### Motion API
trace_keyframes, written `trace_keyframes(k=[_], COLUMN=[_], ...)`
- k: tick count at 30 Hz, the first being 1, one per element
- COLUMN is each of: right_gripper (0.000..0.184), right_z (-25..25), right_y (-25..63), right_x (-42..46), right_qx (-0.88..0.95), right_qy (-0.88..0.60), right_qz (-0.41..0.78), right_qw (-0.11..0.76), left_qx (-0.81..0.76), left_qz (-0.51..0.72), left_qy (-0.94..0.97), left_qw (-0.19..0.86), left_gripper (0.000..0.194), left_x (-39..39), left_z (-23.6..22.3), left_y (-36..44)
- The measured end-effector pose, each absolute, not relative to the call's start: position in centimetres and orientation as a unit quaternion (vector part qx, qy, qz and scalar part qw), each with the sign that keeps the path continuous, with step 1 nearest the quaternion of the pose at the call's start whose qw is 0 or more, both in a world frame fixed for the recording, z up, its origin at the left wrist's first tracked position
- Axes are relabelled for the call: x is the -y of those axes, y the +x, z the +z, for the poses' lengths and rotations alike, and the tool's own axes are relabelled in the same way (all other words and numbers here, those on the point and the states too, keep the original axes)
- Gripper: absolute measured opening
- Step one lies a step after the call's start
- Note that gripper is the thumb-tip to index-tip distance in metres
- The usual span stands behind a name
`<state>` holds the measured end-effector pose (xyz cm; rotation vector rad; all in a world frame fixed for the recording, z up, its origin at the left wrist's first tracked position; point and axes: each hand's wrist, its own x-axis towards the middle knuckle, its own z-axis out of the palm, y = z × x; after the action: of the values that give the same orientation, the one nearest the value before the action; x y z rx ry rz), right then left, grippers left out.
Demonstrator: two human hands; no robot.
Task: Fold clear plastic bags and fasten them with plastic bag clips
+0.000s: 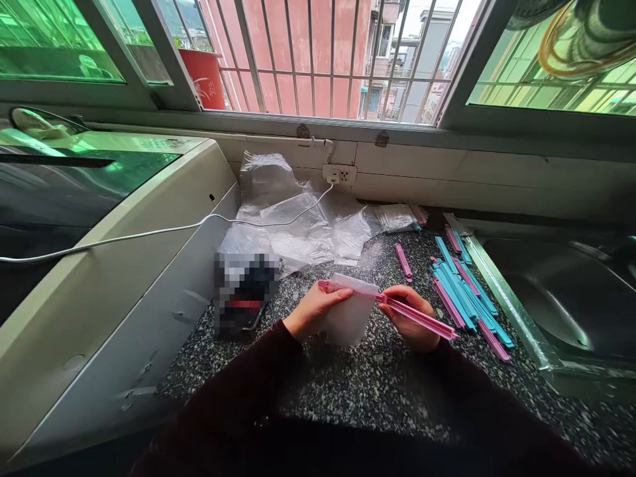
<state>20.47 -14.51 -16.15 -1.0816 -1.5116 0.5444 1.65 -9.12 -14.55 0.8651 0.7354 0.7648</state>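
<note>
A small translucent plastic bag (350,321) hangs from my left hand (318,308), its top edge pinched between thumb and fingers. Pink plastic shows at that hand's fingertips, behind or along the bag's upper edge. My right hand (410,318) grips a pink bag-sealing clip (422,317) that is opened out, one arm pointing to the lower right. The clip's hinge end meets the bag's upper right corner. Just beyond the hands, a single pink clip (403,262) lies on the counter. To the right is a loose pile of blue and pink clips (462,285).
Crumpled clear plastic bags (298,225) lie against the wall, with a packet of clips (397,216) beside them. A blurred-out dark object (246,291) sits at left, near a white appliance (163,218). A white cable (209,218) runs to the wall socket (340,175). The steel sink (527,318) borders the right.
</note>
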Motion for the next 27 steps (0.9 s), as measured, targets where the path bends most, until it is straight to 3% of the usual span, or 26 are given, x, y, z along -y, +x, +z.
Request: trace_keyframes(k=[6, 18, 27], right_gripper=[0.011, 0.04, 0.029], right_z=[-16.04, -15.83, -15.63], right_y=[20.27, 21.19, 20.76], right_x=[14.33, 14.69, 14.86], right_qx=[0.646, 0.719, 0.718], right_qy=[-0.426, -0.39, -0.378], right_qz=[0.218, 0.123, 0.123], right_qw=[0.595, 0.562, 0.572], left_qx=[-0.335, -0.33, -0.322], left_qz=[0.355, 0.356, 0.368], left_qy=[0.401, 0.398, 0.422], left_qw=[0.775, 0.779, 0.763], left_gripper=[0.035, 0.037, 0.036], left_x=[9.16, 9.55, 9.71], left_z=[-14.72, -14.41, -14.37], left_y=[1.75, 1.87, 2.07])
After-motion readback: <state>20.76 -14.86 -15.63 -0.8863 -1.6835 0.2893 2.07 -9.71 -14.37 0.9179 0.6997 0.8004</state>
